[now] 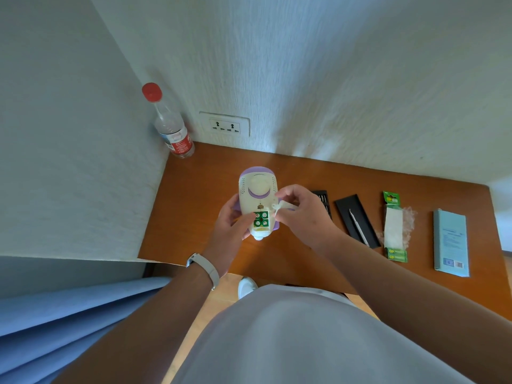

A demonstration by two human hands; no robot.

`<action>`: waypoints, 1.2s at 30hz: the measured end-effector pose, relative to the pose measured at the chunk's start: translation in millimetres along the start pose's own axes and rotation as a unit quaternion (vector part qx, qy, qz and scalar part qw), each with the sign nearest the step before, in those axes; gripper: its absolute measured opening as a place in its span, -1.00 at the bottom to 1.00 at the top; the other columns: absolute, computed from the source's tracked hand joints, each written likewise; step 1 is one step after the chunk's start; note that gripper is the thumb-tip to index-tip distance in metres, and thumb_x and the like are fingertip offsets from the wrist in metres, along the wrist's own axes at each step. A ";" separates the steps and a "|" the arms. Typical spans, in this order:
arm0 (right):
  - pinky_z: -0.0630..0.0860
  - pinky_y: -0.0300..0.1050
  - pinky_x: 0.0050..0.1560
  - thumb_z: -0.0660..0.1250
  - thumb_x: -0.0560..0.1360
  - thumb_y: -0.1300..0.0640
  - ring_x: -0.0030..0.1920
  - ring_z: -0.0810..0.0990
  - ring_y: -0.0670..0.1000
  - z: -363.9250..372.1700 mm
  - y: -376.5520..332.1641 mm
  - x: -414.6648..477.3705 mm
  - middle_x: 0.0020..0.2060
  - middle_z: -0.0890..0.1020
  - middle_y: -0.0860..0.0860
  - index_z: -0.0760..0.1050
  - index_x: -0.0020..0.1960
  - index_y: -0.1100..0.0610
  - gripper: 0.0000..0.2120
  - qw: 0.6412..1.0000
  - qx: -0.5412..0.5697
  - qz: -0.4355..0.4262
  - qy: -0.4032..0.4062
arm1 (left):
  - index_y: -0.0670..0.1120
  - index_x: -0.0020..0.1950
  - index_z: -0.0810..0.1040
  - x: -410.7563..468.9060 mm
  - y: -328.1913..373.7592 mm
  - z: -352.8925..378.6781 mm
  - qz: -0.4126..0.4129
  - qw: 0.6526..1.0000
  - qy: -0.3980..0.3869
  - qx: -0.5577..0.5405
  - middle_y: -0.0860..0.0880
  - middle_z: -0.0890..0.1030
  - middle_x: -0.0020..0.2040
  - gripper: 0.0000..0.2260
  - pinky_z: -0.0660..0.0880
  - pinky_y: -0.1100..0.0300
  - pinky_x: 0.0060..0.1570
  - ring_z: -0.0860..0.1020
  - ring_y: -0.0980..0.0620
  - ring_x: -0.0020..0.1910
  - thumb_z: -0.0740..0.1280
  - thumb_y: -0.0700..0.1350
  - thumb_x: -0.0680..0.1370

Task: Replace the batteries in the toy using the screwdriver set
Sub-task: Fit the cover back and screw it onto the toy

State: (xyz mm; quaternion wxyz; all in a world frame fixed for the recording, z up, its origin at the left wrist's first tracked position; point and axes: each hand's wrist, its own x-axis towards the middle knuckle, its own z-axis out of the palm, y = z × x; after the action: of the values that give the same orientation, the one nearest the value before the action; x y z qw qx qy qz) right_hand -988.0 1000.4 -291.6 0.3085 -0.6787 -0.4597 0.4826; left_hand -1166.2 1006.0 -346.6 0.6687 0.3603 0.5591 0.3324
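A cream and purple toy is held above the wooden table, its back facing me. My left hand grips its lower left side. The battery compartment stands uncovered, with several green batteries showing end-on. My right hand pinches a small white cover just right of the compartment. To the right lie a black bit holder, a black tray with a silver screwdriver on it, and an opened green battery pack.
A pale blue box lies at the far right of the table. A clear bottle with a red cap stands in the back left corner beside a wall socket. White walls bound the table at the back and left.
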 end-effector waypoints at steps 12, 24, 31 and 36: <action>0.52 -0.34 -0.25 0.36 0.47 0.23 -0.32 0.57 -0.23 -1.7 -1.2 1.2 -0.35 0.64 -0.13 0.62 -0.08 0.03 -0.87 0.996 0.081 0.018 0.020 | 0.17 0.34 0.43 -3.8 1.2 0.2 0.016 1.000 -0.001 0.020 0.03 0.64 0.21 -0.61 0.65 0.20 0.00 0.62 -0.03 0.21 0.39 -0.19 0.61; 0.65 -0.08 0.01 0.37 0.52 0.26 -0.03 0.68 0.00 4.1 1.7 -1.2 -0.12 0.71 -0.04 0.58 0.06 -0.09 -0.73 0.995 0.082 -0.014 -0.047 | 0.09 0.49 0.38 -5.7 2.3 -3.2 0.010 0.999 -0.009 0.047 0.05 0.64 0.24 -0.54 0.63 0.22 0.04 0.61 0.02 0.22 0.39 -0.11 0.62; 0.54 -0.39 -0.27 0.38 0.55 0.23 -0.18 0.67 -0.13 7.9 -6.0 -4.6 -0.25 0.71 -0.09 0.58 -0.03 -0.06 -0.82 0.997 0.031 -0.046 -0.058 | 0.07 0.51 0.39 -6.8 6.6 -4.0 0.008 0.998 -0.022 0.054 0.01 0.64 0.24 -0.53 0.60 0.18 0.05 0.60 0.00 0.19 0.41 -0.05 0.62; 0.58 -0.35 -0.24 0.37 0.55 0.20 -0.21 0.59 -0.29 7.6 -1.5 -1.3 -0.32 0.61 -0.35 0.55 -0.02 -0.12 -0.80 0.995 -0.037 -0.069 -0.061 | 0.11 0.51 0.38 -8.0 9.4 -4.4 -0.008 0.998 -0.022 0.056 0.11 0.63 0.22 -0.59 0.57 0.24 0.02 0.59 0.03 0.24 0.33 -0.02 0.66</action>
State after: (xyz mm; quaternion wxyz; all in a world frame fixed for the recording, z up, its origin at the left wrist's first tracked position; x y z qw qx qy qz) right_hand -995.7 999.6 -292.5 0.2871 -0.6256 -0.5414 0.4829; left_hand -1172.2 1004.6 -335.0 0.6619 0.3999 0.5654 0.2869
